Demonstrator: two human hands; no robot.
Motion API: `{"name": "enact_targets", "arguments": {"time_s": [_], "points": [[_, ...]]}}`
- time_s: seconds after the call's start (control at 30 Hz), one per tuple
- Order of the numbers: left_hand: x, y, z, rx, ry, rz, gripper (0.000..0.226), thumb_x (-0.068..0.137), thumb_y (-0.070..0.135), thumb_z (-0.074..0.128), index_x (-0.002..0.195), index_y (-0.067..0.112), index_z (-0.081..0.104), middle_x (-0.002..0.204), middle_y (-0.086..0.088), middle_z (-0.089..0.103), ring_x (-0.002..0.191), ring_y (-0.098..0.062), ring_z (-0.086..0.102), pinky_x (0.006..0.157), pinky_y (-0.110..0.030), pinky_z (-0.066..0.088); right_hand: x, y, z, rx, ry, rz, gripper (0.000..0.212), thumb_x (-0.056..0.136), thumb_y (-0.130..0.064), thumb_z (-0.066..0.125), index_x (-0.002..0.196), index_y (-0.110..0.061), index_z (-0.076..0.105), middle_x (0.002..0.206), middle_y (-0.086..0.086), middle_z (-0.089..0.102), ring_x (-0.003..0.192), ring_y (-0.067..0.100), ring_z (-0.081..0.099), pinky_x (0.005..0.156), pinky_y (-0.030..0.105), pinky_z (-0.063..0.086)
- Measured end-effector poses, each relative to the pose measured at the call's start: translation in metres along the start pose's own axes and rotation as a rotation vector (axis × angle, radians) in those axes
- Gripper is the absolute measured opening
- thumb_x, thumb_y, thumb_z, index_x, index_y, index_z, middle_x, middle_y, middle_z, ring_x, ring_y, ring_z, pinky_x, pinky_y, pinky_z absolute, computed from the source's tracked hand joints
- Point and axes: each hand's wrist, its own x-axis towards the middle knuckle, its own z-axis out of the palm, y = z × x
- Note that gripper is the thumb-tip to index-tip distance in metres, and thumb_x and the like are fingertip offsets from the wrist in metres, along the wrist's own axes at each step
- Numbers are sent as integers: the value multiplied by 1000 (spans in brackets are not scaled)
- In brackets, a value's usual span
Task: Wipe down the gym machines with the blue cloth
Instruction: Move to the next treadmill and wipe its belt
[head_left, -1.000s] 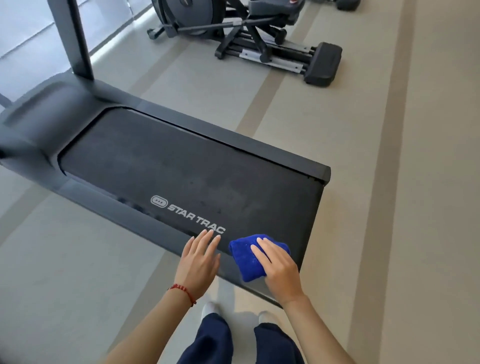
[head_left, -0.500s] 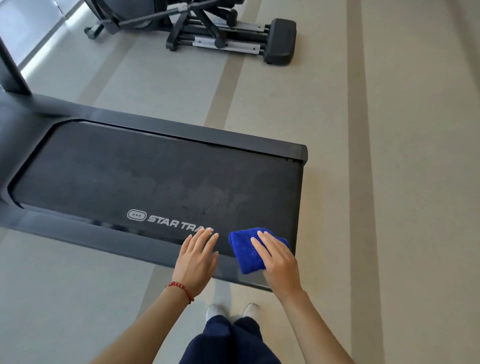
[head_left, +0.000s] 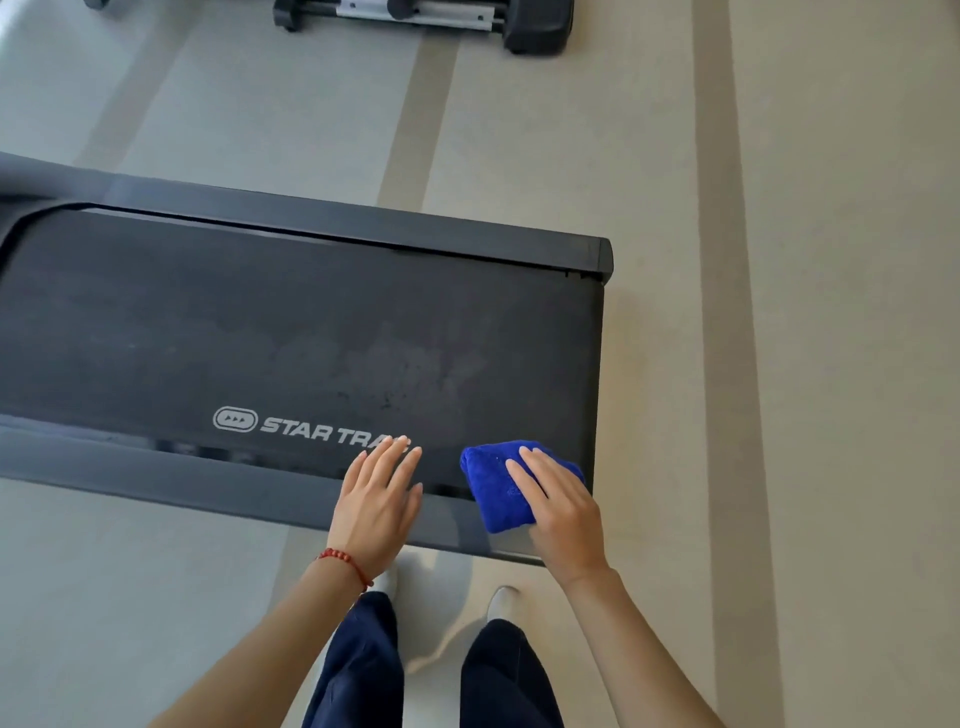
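Observation:
A black treadmill (head_left: 311, 332) with a "STAR TRAC" logo lies across the view, its rear end at the right. A folded blue cloth (head_left: 496, 488) sits on the near side rail close to that rear end. My right hand (head_left: 558, 512) lies on top of the cloth with straight fingers, pressing it onto the rail and belt edge. My left hand (head_left: 379, 499), with a red bracelet at the wrist, rests flat on the near rail just left of the cloth, its fingertips over the end of the logo.
Another gym machine's base (head_left: 431, 15) stands at the top edge on the beige striped floor (head_left: 779, 364). My legs and white shoes (head_left: 501, 603) are right below the treadmill's near rail. Dusty smudges mark the belt's middle.
The camera has tilted down and moved closer, so the treadmill fills more of the view. Both hands keep their places on the near rail; the cloth has barely shifted.

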Motion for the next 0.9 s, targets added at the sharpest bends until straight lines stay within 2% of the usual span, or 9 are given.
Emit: {"name": "enact_targets", "arguments": {"time_s": [0.1,0.17,0.37,0.43,0.53,0.8,0.9], "points": [[8,-22,18,-6,-17,28,46,93,28,32,116,1,61,121,-16,59,118,-31,46,101,-38,26,0,-3,22,-25,12,24,41,78,5,39,101,-6,71,105,10,69,97,24,67,83,32,53],[12,-38,29,-18,-33,46,45,90,26,35,117,1,61,122,-16,59,118,-32,48,100,-38,27,0,-8,37,-48,15,42,40,79,4,41,102,-6,71,106,11,69,98,25,66,83,32,53],[25,-86,58,-80,-63,50,48,96,32,28,122,3,58,126,-16,56,122,-27,39,101,-39,26,-2,-26,87,-101,46,129,35,81,1,45,105,-6,69,108,11,68,101,25,65,85,34,53],[30,-101,67,-84,-72,78,48,98,34,26,122,5,56,127,-16,56,122,-28,40,101,-39,27,-3,-30,104,-117,45,157,36,80,1,44,106,-6,69,109,11,68,101,25,65,86,34,52],[37,-122,83,-79,-73,107,41,91,27,34,121,7,54,125,-17,57,121,-29,42,100,-39,27,-2,-36,127,-126,55,180,39,78,3,42,105,-6,69,109,11,68,101,25,65,85,33,52],[34,-164,139,-43,-84,104,46,90,27,35,118,2,60,124,-18,57,117,-35,50,100,-40,27,-11,-29,190,-122,53,180,46,74,8,38,103,-7,70,108,10,68,99,25,66,83,32,52],[33,-173,169,-55,-73,135,45,90,27,35,119,2,59,124,-19,57,117,-35,49,98,-41,29,-20,-21,214,-116,52,180,53,70,13,34,104,-7,70,108,11,68,100,26,66,87,29,45]]}}
